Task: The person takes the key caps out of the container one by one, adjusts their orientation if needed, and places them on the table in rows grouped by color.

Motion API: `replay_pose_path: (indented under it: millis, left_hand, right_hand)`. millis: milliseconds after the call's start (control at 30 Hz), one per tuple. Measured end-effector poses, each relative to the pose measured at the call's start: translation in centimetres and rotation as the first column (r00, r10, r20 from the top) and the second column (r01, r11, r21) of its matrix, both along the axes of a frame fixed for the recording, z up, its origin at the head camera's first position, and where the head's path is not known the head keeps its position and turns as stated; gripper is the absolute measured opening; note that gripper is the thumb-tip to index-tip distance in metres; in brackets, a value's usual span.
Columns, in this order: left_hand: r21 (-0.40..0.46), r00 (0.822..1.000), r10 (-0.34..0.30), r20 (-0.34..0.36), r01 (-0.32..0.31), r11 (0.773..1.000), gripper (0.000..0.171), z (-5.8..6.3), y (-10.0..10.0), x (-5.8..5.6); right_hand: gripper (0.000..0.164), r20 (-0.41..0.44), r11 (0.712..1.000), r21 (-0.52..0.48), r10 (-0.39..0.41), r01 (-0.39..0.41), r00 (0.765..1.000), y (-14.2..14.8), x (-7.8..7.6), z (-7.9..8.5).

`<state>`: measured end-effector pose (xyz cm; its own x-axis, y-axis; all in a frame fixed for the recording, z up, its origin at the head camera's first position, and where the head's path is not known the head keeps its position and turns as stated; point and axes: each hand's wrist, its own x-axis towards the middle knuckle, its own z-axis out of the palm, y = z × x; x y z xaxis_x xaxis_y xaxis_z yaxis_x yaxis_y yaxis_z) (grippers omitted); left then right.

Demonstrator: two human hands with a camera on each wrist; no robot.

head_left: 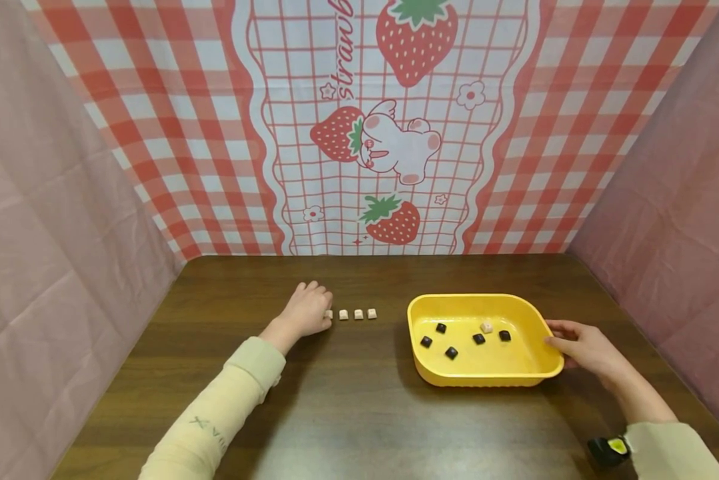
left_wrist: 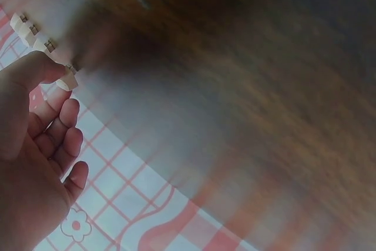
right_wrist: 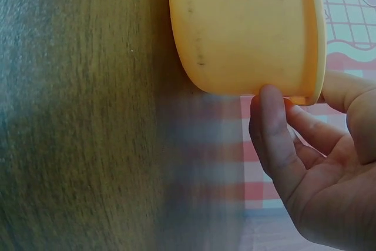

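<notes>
My left hand (head_left: 302, 313) pinches a small cream keycap (left_wrist: 68, 80) between thumb and forefinger at the left end of a short row on the table. Three more cream keycaps (head_left: 358, 315) stand in line to the right of it, slightly apart from each other. On the right, my right hand (head_left: 584, 347) grips the right end of a yellow plastic basin (head_left: 485, 381), its thumb over the rim and its fingers against the outer wall. Inside the basin lie several black keycaps (head_left: 451, 353) and one cream keycap (head_left: 486, 327).
The dark wooden table (head_left: 359, 427) ends at the back against a red checked strawberry cloth (head_left: 209, 153). Pink cloth (head_left: 53, 220) hangs along both sides. A dark band with a yellow-green face (head_left: 616, 445) is at the right wrist.
</notes>
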<state>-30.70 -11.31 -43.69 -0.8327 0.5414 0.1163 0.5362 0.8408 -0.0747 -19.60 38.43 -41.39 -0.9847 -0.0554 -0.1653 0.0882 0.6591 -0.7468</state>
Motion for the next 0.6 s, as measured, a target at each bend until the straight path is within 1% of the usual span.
replay_pose_path:
  millis: [133, 333, 600]
  left_hand:
    - [0.018, 1.0, -0.012, -0.012, 0.012, 1.0, 0.016, 0.2, -0.1, 0.0]
    - [0.043, 0.999, -0.028, -0.032, 0.029, 0.999, 0.018, 1.0, 0.0, 0.2]
    - [0.066, 0.999, -0.029, -0.04, 0.032, 0.997, 0.02, 2.4, 1.2, 0.5]
  right_hand:
    - [0.061, -0.004, 1.0, 0.006, 0.004, -0.004, 1.0, 0.0, 0.0, 0.1]
    - [0.061, -0.004, 1.0, 0.013, 0.003, -0.003, 1.0, -0.1, 0.0, 0.2]
    - [0.061, -0.001, 1.0, 0.006, 0.005, -0.005, 1.0, -0.1, 0.1, 0.1]
